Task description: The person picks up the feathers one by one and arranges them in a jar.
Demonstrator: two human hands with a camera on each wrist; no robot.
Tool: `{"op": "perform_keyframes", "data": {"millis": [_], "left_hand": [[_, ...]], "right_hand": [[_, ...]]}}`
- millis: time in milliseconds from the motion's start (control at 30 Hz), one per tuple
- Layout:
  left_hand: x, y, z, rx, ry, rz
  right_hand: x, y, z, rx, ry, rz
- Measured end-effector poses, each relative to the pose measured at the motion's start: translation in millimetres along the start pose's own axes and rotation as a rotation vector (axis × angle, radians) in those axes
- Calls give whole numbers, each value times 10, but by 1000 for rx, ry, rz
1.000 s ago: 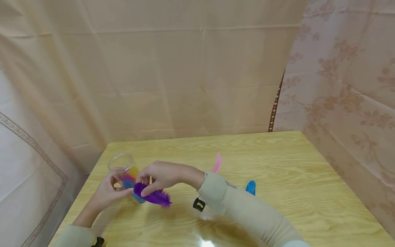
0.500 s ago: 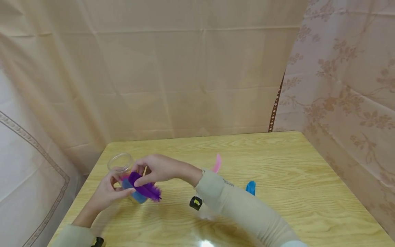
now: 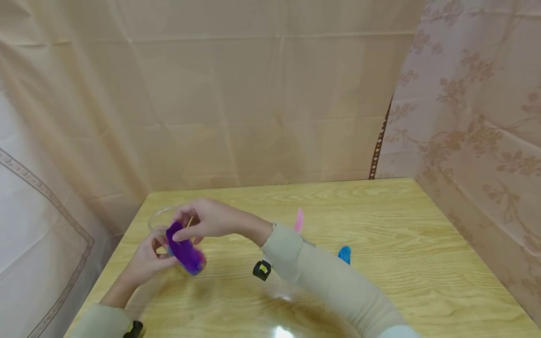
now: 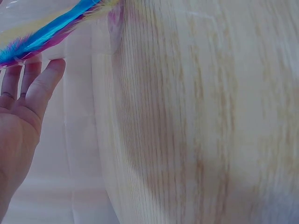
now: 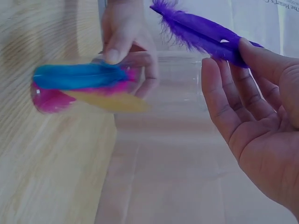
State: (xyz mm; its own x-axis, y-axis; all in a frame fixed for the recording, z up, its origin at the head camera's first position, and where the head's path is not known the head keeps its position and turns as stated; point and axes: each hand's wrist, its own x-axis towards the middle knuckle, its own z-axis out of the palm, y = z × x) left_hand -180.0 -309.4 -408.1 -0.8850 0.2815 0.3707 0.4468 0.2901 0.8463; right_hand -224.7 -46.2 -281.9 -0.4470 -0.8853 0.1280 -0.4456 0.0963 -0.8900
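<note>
At the left of the table, my left hand (image 3: 145, 258) grips a clear plastic jar (image 5: 175, 81) around its side. Inside the jar lie a blue feather (image 5: 77, 77), a yellow feather (image 5: 110, 101) and a magenta feather (image 5: 52, 100). My right hand (image 3: 209, 218) pinches a purple feather (image 5: 201, 30) between thumb and fingers, right by the jar's mouth. Seen from the head, that purple feather overlaps the jar and hides much of it. The left wrist view has the left fingers (image 4: 42, 86) along the jar's wall, below the feathers.
A pink feather (image 3: 299, 220) and another blue feather (image 3: 344, 254) lie on the wooden table (image 3: 401, 291), beyond the right forearm, which partly covers them. Cloth curtains (image 3: 270, 108) hang behind the table and on both sides.
My right hand has moved left and up toward the jar's mouth with the purple feather, which now stands steeper. The left hand and the jar stay nearly in place.
</note>
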Motion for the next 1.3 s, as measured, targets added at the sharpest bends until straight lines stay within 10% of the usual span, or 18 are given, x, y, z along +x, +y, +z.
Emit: {"op": "perform_keyframes", "data": {"millis": [633,1300], "left_hand": [[32,30,-11,-6,-43,-185],[14,32,20,12,16,-188]], "right_hand": [[318,-220,-162,58,182,-88],[517,-243,-107,-2,416,-141]]}}
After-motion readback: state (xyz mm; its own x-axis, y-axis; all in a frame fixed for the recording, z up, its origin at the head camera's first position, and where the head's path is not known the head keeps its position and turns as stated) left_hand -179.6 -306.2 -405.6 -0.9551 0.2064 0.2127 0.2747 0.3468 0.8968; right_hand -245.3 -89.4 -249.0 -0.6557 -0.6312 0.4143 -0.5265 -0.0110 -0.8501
